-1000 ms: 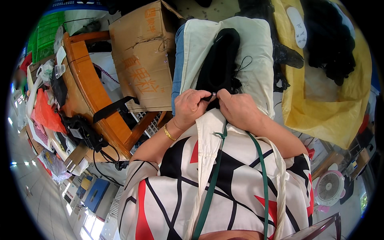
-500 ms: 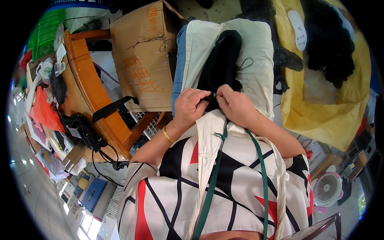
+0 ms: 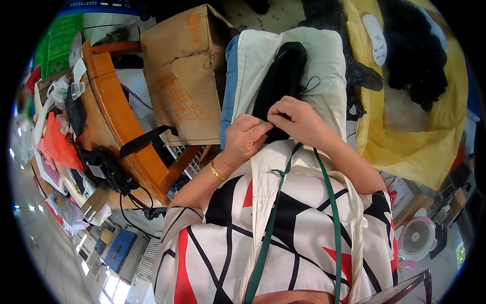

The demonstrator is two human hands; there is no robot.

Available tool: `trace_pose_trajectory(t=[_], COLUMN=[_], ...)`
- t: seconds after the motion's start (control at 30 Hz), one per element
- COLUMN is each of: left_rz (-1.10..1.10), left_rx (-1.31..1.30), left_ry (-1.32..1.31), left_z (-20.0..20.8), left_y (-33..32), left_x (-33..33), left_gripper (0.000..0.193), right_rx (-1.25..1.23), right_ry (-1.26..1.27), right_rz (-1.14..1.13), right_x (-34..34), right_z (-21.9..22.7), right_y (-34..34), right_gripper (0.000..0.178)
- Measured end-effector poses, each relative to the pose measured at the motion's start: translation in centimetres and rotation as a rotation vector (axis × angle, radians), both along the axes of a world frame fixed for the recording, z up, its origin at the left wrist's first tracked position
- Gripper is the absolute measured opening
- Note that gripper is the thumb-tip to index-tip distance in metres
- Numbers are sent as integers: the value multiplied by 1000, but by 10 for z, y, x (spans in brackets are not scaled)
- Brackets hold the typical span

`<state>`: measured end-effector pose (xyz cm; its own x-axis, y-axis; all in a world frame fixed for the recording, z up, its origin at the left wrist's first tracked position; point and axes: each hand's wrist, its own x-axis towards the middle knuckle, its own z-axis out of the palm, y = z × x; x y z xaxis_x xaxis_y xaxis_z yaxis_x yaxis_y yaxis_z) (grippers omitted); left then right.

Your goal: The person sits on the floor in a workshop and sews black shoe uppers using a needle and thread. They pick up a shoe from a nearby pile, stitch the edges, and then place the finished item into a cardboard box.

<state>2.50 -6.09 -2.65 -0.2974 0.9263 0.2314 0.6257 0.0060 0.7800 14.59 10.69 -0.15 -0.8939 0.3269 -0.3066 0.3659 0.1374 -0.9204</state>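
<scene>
A long black cloth shoe [image 3: 280, 73] lies on the cream apron [image 3: 324, 55] spread across my lap. A thin black thread loop [image 3: 310, 87] sticks out from its right side. My left hand [image 3: 244, 138], with a gold bracelet on the wrist, pinches the shoe's near end, thumb and forefinger pressed together. Right against it, my right hand [image 3: 296, 119] is closed in a pinch, its fingertips meeting those of the left over the black cloth. Whatever the right fingertips hold is too small and covered to make out.
Left of my lap stand a cardboard box [image 3: 185, 86] and a wooden chair [image 3: 124, 116] with a black strap. To the right, a yellow sheet [image 3: 405, 152] bears black cloth pieces [image 3: 417, 55] and a white insole [image 3: 374, 39]. A small fan [image 3: 417, 237] stands at lower right.
My right hand has moved up and slightly left, over the left fingertips. The left hand has turned a little and shifted slightly. The shoe remains on the apron, its near end now more covered.
</scene>
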Motion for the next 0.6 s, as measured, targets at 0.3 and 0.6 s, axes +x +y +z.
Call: trace_pose_trajectory(t=[0.3, 0.6], left_rz=[-43, 1], left_rx=[-117, -197], left_ry=[-90, -198], left_z=[1, 8], left_y=[2, 6], left_x=[-1, 1], left_gripper=[32, 21], right_rx=[-361, -607], right_ry=[0, 633], right_rz=[-283, -333], right_x=[-35, -20], right_z=[-1, 79], right_y=[2, 138], right_gripper=[15, 22])
